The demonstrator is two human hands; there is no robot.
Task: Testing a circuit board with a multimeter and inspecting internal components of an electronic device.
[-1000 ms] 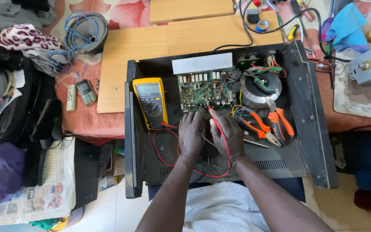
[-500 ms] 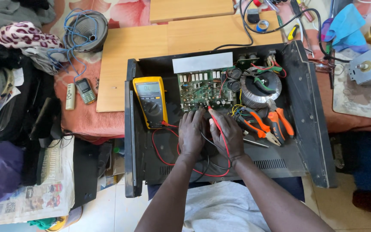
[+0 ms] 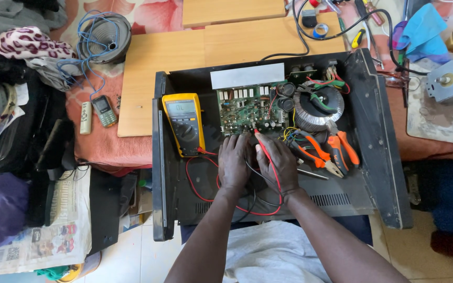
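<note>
Holding both hands low over the green circuit board (image 3: 247,107), I keep the probes where they were a second ago; nothing about my grip or their placement has shifted between then and now. My left hand (image 3: 234,162) is curled at the board's near edge, and I cannot tell what it pinches, though the black lead (image 3: 252,196) runs out from beneath it. My right hand (image 3: 281,165) grasps the red probe (image 3: 266,149), whose tip touches the board's near edge. The red lead (image 3: 197,191) loops from the board's near side back to the yellow multimeter (image 3: 183,123), which lies just left of the board inside the open black chassis (image 3: 381,152). Since nothing has moved, I judge this to be a steady contact for a reading, with the meter's display lit. Right of the board sits the round toroidal transformer (image 3: 318,107), and nearer me from it, the orange-handled pliers (image 3: 336,152) rest untouched. Beyond the board, wooden panels (image 3: 184,63) cover the counter (image 3: 100,144).
</note>
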